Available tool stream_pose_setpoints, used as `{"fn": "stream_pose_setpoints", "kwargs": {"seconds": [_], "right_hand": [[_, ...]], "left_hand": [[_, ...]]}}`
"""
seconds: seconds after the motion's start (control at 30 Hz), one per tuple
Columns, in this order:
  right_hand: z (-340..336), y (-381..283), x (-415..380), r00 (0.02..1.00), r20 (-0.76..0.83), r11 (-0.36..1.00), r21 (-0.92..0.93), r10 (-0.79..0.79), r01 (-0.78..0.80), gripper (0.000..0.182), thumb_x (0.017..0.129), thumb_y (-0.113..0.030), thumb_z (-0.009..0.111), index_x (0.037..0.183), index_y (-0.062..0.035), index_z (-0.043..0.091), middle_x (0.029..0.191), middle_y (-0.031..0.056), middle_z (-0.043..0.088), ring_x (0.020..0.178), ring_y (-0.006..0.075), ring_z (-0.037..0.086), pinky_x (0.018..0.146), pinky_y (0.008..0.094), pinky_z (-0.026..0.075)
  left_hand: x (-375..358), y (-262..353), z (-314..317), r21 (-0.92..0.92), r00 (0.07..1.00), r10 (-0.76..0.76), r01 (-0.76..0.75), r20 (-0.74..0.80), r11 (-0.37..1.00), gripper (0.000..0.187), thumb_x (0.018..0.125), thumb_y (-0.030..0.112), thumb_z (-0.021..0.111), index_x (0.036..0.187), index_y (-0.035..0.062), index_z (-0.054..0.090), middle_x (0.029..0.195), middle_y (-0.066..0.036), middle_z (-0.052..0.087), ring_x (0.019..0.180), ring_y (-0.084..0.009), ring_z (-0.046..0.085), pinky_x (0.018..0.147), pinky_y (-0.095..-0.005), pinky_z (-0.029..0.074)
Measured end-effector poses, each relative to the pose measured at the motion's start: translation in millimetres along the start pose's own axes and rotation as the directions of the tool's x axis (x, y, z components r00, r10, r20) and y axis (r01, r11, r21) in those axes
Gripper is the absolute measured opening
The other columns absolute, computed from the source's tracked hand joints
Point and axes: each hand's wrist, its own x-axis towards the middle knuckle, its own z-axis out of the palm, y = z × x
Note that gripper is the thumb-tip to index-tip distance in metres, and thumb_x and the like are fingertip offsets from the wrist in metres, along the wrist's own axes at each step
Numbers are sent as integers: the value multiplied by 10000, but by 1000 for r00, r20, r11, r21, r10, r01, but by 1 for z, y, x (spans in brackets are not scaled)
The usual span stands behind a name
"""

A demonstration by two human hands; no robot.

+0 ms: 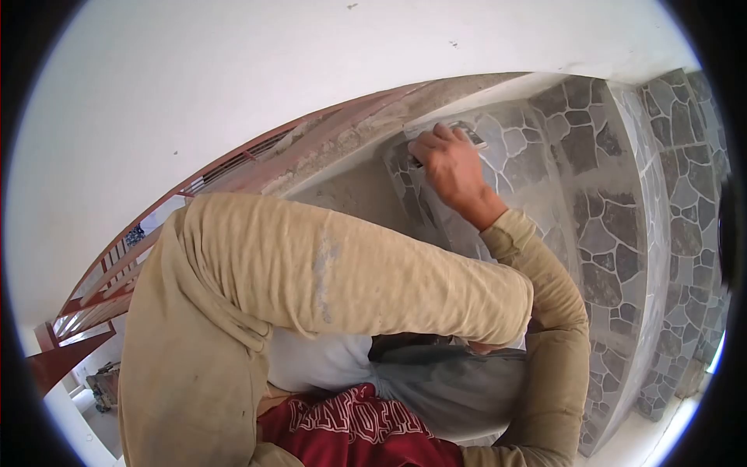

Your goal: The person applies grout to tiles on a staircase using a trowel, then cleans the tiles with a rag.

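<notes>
My right hand [450, 167] is raised against a wall clad in grey irregular stone pieces [599, 226]. Its fingers are closed on a small flat tool [471, 135] that presses on the stone surface near the cladding's upper left edge. A bare cement patch [354, 194] lies just left of the hand. My left arm in a tan sleeve [327, 272] crosses in front of me. Its hand is hidden behind the forearm, next to a grey and white bundle [443, 381] held against my body.
A red metal railing [101, 288] runs along the left below a white wall [233, 78]. The stone cladding wraps around a corner on the right [685, 218]. Red fabric with white lettering [350, 428] shows at the bottom.
</notes>
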Motion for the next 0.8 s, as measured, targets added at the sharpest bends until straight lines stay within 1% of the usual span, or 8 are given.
{"fn": "stream_pose_setpoints", "kwargs": {"seconds": [0.23, 0.27, 0.37, 0.5, 0.57, 0.67, 0.77, 0.8], "right_hand": [[1, -7, 3, 1000, -1, 999, 47, -21, 21, 84, 738, -112, 539, 747, -104, 622, 805, 33, 607, 862, 241, 550, 744, 373, 442], [17, 11, -1, 978, -204, 989, 131, -38, 66, 117, 736, -103, 522, 765, -103, 635, 814, 35, 607, 868, 245, 551, 744, 380, 440], [-5, 22, 11, 993, 29, 993, -10, 117, -116, 143, 740, -132, 516, 788, -102, 648, 855, 43, 606, 877, 252, 549, 762, 383, 445], [5, 0, -2, 1000, 7, 998, 50, 24, -24, 166, 757, -142, 511, 811, -97, 661, 867, 36, 619, 899, 260, 554, 783, 385, 444], [8, 37, -12, 979, -201, 999, -33, -17, 10, 190, 763, -124, 506, 840, -105, 679, 864, 31, 619, 914, 252, 558, 786, 383, 445], [-8, 64, -12, 977, 32, 975, -73, 213, -210, 191, 771, -139, 527, 857, -117, 696, 872, 25, 618, 936, 227, 559, 806, 377, 439], [4, 24, -14, 999, -51, 999, -46, -5, 2, 179, 762, -133, 536, 842, -116, 696, 847, 20, 623, 911, 230, 558, 794, 367, 432], [-12, 2, -6, 989, 144, 999, 29, 41, -46, 192, 773, -118, 517, 844, -105, 695, 874, 55, 640, 894, 265, 565, 806, 381, 443]], "left_hand": [[-2, 0, 3, -5, 1000, 3, -3, -8, 1000, 116, 686, 146, 774, 796, 159, 742, 807, 40, 719, 709, -194, 676, 545, -378, 530], [0, 1, 3, -3, 1000, 11, -11, -8, 1000, 115, 685, 145, 774, 795, 159, 742, 807, 40, 719, 708, -194, 676, 544, -378, 530], [0, -2, 3, -4, 1000, 17, -18, -12, 1000, 114, 684, 143, 775, 793, 159, 742, 804, 40, 719, 706, -194, 676, 541, -378, 529], [-1, -2, 9, 5, 1000, 1, -1, -3, 1000, 113, 683, 141, 776, 789, 159, 743, 801, 41, 719, 703, -194, 676, 537, -377, 529], [-3, -2, 14, 19, 1000, 18, -18, 5, 1000, 112, 682, 140, 776, 787, 159, 743, 799, 41, 719, 701, -194, 676, 535, -377, 528], [-2, -2, 24, 42, 999, 10, -12, 33, 999, 111, 681, 138, 776, 785, 159, 744, 796, 41, 719, 699, -194, 676, 532, -377, 528], [-1, 2, 18, 95, 984, -5, -12, 180, 995, 86, 681, 145, 768, 763, 147, 744, 800, 36, 721, 711, -195, 682, 532, -380, 529], [-2, 3, 14, 105, 975, -8, -16, 222, 994, 78, 681, 147, 765, 756, 143, 744, 802, 34, 721, 715, -195, 684, 532, -381, 530]]}}
